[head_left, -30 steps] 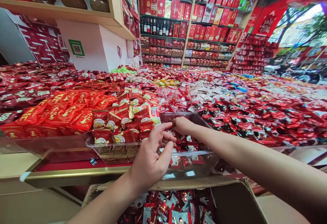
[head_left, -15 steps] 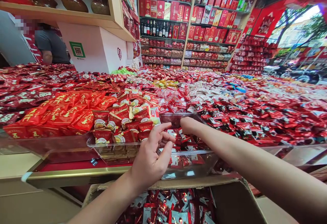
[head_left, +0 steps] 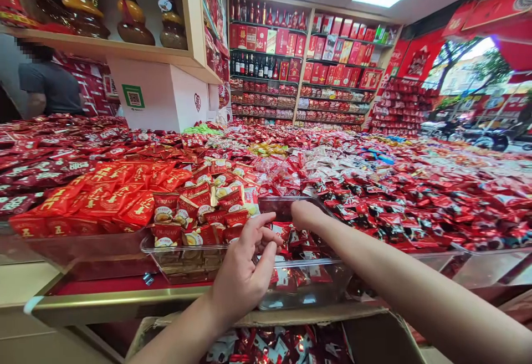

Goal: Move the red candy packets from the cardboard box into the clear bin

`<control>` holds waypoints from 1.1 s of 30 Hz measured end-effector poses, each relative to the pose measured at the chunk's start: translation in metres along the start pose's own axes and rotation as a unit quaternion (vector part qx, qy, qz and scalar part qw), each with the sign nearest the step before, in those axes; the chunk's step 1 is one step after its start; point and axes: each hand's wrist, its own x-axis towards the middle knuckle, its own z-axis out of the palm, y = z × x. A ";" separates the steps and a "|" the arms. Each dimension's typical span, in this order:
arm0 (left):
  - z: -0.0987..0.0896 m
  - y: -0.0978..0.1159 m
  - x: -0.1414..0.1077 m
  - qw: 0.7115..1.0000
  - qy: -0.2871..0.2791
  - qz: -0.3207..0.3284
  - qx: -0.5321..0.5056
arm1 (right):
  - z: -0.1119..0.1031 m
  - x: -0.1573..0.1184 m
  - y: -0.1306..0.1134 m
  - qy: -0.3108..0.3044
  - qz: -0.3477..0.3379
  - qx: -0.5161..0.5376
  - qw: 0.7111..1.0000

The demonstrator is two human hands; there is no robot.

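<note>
My left hand (head_left: 249,267) hovers over the front rim of a clear plastic bin (head_left: 328,261). Its thumb stands away from loosely bent fingers, and nothing shows between them. Further back in the same bin is my right hand (head_left: 306,215), its wrist bent and its fingers hidden from me. Red and white wrapped candies (head_left: 305,242) lie below both hands, lower than the heaps around. Left of them, red durian candies (head_left: 216,217) fill a neighbouring bin. Below the counter edge stands an open cardboard box (head_left: 366,315) with more red and white candies (head_left: 274,347).
Heaps of bright red packets (head_left: 112,192) and dark red candies (head_left: 386,203) flank the bins. A gold-edged counter (head_left: 124,300) runs along the front. A white pillar (head_left: 152,95) and shelves of boxes (head_left: 266,40) rise behind. A person (head_left: 50,84) stands at the far left.
My view has tilted upward, so the counter and shelves sit lower in the picture. Both hands stay at nearly the same spots over the bin. The person at the back appears further left.
</note>
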 end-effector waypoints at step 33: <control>0.003 -0.001 -0.001 0.999 -0.015 0.012 0.026 | -0.004 -0.012 -0.018 -0.060 -0.171 -0.050 0.982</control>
